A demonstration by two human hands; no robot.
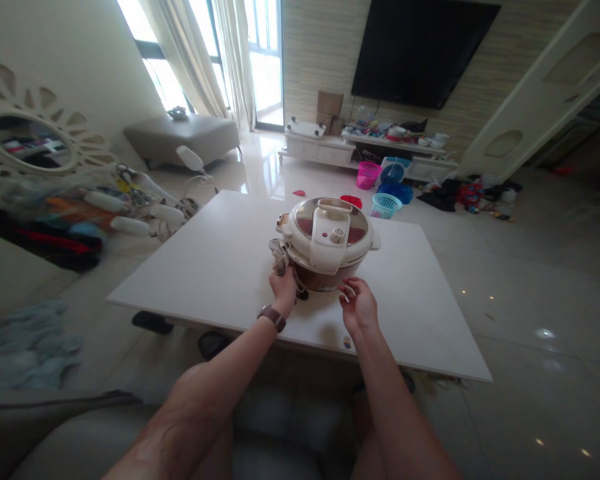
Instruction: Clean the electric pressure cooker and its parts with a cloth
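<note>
A pressure cooker [329, 241] with a cream lid and a brown body stands on the white table [220, 267]. My left hand [283, 288] is closed around a grey cloth [280, 256] pressed against the cooker's left side. A watch sits on that wrist. My right hand [357, 304] rests at the cooker's near right side, fingers curled and slightly apart, fingertips touching or nearly touching the brown body; nothing is held in it.
Several plastic baskets [385, 205] lie on the floor beyond the table. A low TV cabinet [330, 152] with clutter stands under a wall screen. A grey ottoman [183, 137] is at the back left. Clothes and objects are piled at the left.
</note>
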